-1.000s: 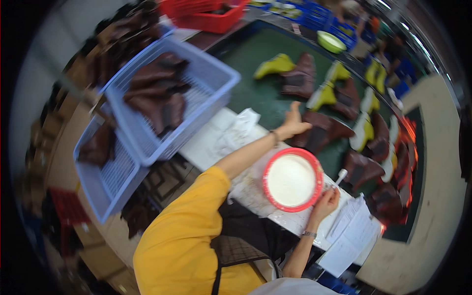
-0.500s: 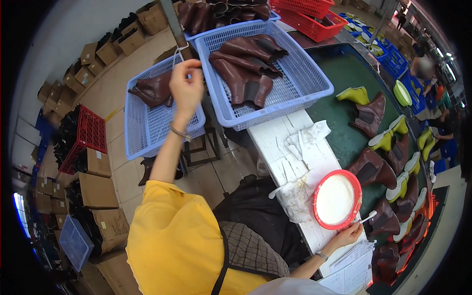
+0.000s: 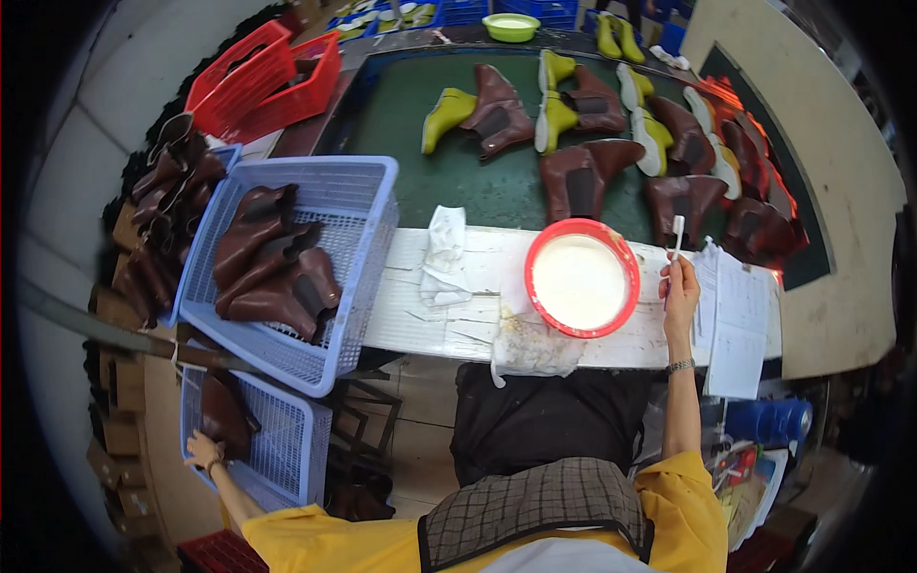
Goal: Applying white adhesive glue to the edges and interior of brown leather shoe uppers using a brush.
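My left hand (image 3: 203,451) reaches down to the lower blue basket, its fingers apart at the left rim beside a brown boot upper (image 3: 225,415). Whether they touch the leather I cannot tell. My right hand (image 3: 678,286) is closed around a thin brush (image 3: 678,232) with a white head, held upright just right of a red bowl (image 3: 626,250). White liquid fills much of that bowl, which stands on a white wooden bench (image 3: 401,304). In the upper blue basket (image 3: 368,253) lie several brown boot uppers (image 3: 287,286) with dark elastic side panels.
Behind the bench, a green conveyor belt (image 3: 396,124) carries several brown boot uppers and yellow-green shoe forms (image 3: 447,116). A stained cloth (image 3: 538,349) hangs over the bench's front edge. Papers (image 3: 735,315) lie at right. Red baskets (image 3: 296,105) stand at the back left.
My view has swung round to the right. My left hand has dropped from beside the upper basket to the boot upper in the lower one. The right hand still holds the brush, now upright.
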Demonstrator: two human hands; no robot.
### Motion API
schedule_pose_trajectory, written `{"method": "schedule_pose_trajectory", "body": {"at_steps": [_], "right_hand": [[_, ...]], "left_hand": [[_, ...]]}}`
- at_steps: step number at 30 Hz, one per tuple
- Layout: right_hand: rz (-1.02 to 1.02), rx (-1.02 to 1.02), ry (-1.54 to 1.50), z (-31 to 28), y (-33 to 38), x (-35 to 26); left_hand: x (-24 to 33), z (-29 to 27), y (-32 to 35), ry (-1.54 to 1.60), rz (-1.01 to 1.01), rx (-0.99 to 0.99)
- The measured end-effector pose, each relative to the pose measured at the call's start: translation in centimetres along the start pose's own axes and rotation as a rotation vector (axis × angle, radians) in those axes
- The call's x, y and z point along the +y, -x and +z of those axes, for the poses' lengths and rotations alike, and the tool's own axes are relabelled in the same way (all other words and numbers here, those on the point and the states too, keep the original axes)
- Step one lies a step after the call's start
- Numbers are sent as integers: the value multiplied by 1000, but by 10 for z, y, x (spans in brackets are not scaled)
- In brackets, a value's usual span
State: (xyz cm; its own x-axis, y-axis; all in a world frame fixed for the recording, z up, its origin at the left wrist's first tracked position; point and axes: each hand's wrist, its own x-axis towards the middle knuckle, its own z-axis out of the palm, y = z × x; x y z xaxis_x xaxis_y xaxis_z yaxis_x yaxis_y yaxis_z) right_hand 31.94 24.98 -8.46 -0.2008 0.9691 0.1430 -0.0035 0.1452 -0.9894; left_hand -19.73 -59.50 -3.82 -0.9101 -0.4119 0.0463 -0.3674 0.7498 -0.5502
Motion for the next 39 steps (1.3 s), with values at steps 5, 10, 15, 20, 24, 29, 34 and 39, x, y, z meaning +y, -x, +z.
{"method": "schedule_pose_trajectory", "body": {"at_steps": [5, 10, 15, 20, 24, 29, 34, 39], "right_hand": [[-278, -44, 471, -19, 19, -37], [-326, -238, 713, 8, 25, -88], [-472, -326, 1002, 10, 22, -98], [-529, -449, 1192, 26, 39, -121], [-415, -389, 1016, 19, 51, -125], [-307, -356, 954, 7, 57, -117], [-284, -285, 888, 11, 57, -105], [-278, -247, 849, 23, 53, -109]], "left_hand": [[-29, -2, 25, 355, 202, 376], [-50, -86, 177, 958, -131, 838], [-1, -181, 295, 1498, 67, 590], [130, -230, 369, 1650, 1013, -84], [264, -246, 355, 1443, 1397, -521], [314, -249, 364, 1263, 1360, 8], [314, -298, 433, 1114, 1221, 329], [324, -284, 440, 803, 1278, 626]]}}
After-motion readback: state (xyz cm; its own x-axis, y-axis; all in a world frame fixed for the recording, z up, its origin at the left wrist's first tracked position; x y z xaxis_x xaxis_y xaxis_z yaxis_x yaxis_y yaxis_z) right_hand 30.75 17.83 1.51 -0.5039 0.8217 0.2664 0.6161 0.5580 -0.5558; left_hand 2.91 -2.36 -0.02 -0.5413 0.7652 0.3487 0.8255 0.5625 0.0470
